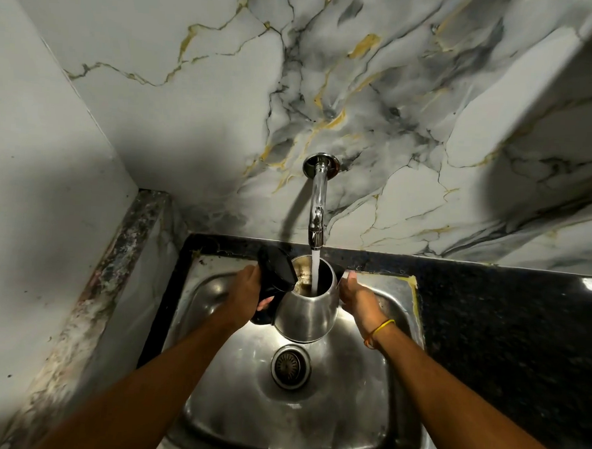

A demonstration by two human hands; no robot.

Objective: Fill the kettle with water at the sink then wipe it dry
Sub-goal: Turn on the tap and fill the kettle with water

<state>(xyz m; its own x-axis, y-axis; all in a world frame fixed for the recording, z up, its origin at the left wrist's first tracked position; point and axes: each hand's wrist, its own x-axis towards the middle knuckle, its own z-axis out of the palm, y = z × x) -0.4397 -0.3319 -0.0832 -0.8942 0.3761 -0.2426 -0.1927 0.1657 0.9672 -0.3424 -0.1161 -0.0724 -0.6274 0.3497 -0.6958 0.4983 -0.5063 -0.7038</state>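
The kettle (305,309) hangs upright between my hands under the running tap (317,205), my left hand (250,290) gripping its handle, my right hand (357,296) open against its side.

From my feed the back wall (380,91) is all marble-look tile, white with grey and gold veins, glossy patches at 1 o'clock. A plain white side wall (35,142) closes off 9 o'clock, with a worn, stained ledge (106,283) running down it. Black speckled countertop (505,321) sits at 3 o'clock, catching a small light glint. Pretty dim overall.
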